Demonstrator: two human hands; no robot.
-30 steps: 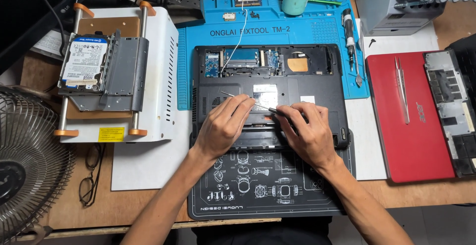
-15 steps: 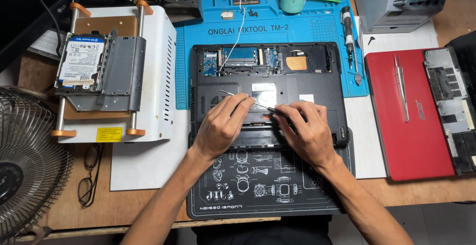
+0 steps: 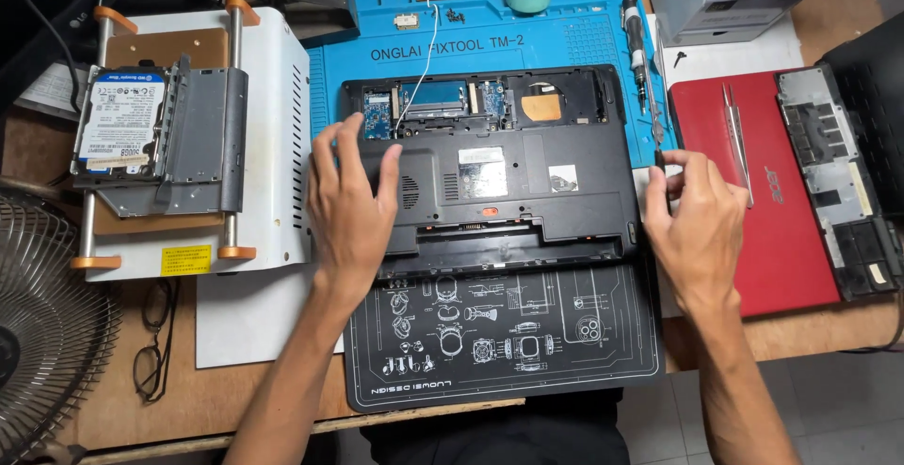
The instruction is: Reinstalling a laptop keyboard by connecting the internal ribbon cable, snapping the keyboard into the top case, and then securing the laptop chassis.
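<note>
Hands parted to the sides of an opened laptop base

Head view: the black laptop base [image 3: 490, 183] is seen lying upside down, partly on the blue repair mat [image 3: 584, 41] and partly on the black printed mat [image 3: 499, 343]. Half a second earlier both hands were gathered over its middle; now they are drawn apart. The left hand [image 3: 353, 201] is laid on the base's left edge with fingers spread and nothing held. The right hand [image 3: 697, 225] is placed at the right edge, its fingers closed on a slim screwdriver [image 3: 659, 145]. The work over the centre appears finished, and the casing's sides seem to be addressed next. A red laptop lid [image 3: 753, 248] is set well apart at the right.
</note>
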